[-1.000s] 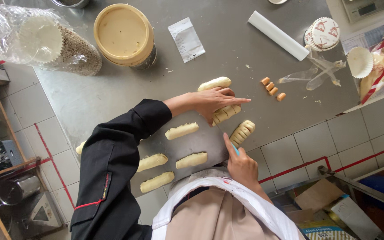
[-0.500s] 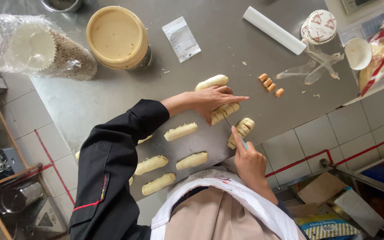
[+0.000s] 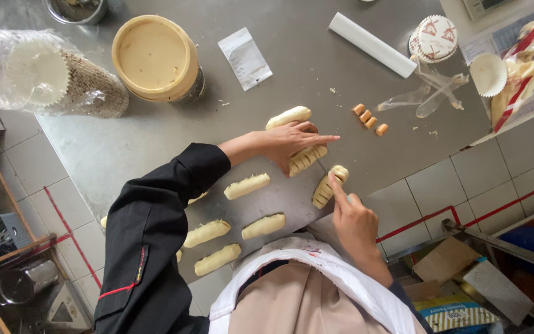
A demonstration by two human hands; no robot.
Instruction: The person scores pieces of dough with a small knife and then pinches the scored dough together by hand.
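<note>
Scored dough roll (image 3: 308,159) lies on the steel bench (image 3: 156,142), near its front edge, under the left hand (image 3: 292,139), whose flat, spread fingers press down on it without closing round it. In this head view, the only one, the right hand (image 3: 355,221) reaches in from the near side with its forefinger stretched out and the other fingers curled; the fingertip touches a second scored dough roll (image 3: 329,185) just beside the first, so neither grip pinches anything. Plain dough rolls (image 3: 247,185) lie in rows toward the person's body, and one more (image 3: 288,116) sits just beyond the left hand. Small caramel-coloured pieces (image 3: 369,119) lie apart to the side, near a crumpled clear glove (image 3: 431,93). A lidded tub (image 3: 154,59) and bagged paper cups (image 3: 44,77) stand further back. The step in hand looks like shaping and setting the scored rolls in line; the next move seems to call for light, even pressure, lest the cuts flatten.
</note>
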